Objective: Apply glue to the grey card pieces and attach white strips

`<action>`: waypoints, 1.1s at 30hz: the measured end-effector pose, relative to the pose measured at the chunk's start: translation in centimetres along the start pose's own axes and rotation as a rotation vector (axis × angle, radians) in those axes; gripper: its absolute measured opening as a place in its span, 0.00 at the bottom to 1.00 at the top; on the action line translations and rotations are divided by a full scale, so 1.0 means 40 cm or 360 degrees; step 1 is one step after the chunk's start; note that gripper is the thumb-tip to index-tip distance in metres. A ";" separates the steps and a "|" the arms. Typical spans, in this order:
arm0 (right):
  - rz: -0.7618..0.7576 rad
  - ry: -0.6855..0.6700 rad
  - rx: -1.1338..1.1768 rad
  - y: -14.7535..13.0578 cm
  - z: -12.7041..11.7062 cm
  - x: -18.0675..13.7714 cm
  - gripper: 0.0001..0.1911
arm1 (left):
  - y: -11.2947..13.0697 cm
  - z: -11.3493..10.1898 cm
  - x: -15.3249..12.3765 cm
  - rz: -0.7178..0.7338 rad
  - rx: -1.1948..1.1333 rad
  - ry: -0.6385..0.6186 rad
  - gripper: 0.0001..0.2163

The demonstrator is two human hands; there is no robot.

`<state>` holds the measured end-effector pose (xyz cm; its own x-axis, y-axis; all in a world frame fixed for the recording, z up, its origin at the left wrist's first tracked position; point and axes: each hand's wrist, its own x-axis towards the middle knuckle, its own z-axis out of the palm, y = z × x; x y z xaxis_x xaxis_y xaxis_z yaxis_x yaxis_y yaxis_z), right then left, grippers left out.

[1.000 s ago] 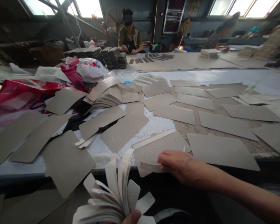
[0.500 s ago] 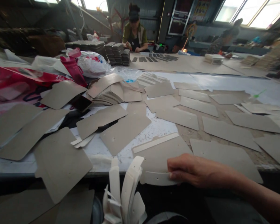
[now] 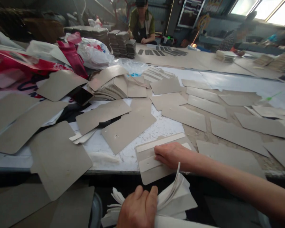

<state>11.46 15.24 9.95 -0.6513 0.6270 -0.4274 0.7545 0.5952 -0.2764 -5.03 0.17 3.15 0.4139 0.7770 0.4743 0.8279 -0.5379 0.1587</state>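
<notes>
My right hand (image 3: 172,155) reaches over a grey flat panel (image 3: 148,179) at the table's front edge. Its curled fingers are closed on a white strip (image 3: 146,163) lying across the panel's middle; the fingertips are partly hidden. Another white strip (image 3: 146,146) lies along the panel's far edge. Below the table edge, my left hand (image 3: 139,207) is closed around a bundle of white strips (image 3: 175,194), which fan out on both sides of it.
Grey panels (image 3: 127,131) lie scattered over the table, some overhanging its front edge. A fanned stack of panels (image 3: 114,88), a pink bottle (image 3: 72,58) and plastic bags (image 3: 95,52) stand at the left. A co-worker (image 3: 142,25) sits across the table; another person (image 3: 235,39) is at far right.
My right hand has moved left and farther onto the panel, and a strip now lies across the panel's middle. My left hand has come into view around the bundle, which has tilted right.
</notes>
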 end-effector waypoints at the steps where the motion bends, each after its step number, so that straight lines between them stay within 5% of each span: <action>1: 0.0012 -0.0008 -0.0019 0.002 0.003 0.005 0.10 | -0.001 0.007 0.007 0.0001 -0.0007 -0.0041 0.17; 10: 0.0122 -0.0096 -0.0072 0.019 0.009 0.028 0.10 | 0.004 0.038 0.036 -0.0237 -0.0214 -0.0374 0.41; 33: -0.0050 0.0018 0.0087 0.044 0.010 0.013 0.10 | -0.007 0.055 0.023 -0.0282 -0.0180 -0.0563 0.43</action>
<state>12.50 16.41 8.91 -0.6755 0.6143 -0.4078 0.7366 0.5866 -0.3366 -4.06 1.77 1.62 0.3894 0.9148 0.1070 0.8596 -0.4026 0.3147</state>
